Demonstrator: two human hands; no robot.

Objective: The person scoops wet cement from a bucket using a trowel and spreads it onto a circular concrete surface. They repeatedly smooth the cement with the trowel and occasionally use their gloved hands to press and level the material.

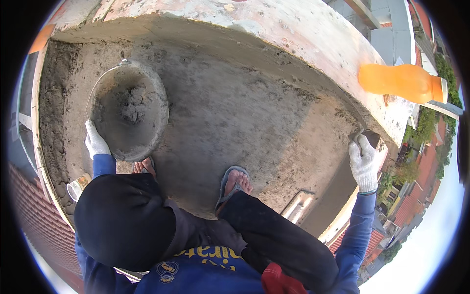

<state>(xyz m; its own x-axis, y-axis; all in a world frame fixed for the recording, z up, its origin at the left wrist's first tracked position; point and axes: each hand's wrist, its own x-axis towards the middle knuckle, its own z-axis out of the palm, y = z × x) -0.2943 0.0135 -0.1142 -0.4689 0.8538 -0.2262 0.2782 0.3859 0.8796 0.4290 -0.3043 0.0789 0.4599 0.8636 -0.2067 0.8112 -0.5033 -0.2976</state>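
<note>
My left hand [97, 140], in a white glove, grips the near left side of a round mortar-caked bucket [155, 125], where its thin wire handle meets the rim. Some grey mortar [133, 109] lies in the bottom of the bucket, which stands on the rough cement floor in front of my foot. At the far right, my gloved right hand [363, 161] is closed at the inner edge of the low wall [293, 36]. A small grey piece sticks out at its fingertips; its kind cannot be made out.
An orange plastic bottle [396, 82] lies on top of the wall. Near my right leg a long metal float-like tool [298, 206] rests on the floor. A small white tub [77, 187] is at the left edge. Beyond the walls, tiled roofs [36, 215] lie below.
</note>
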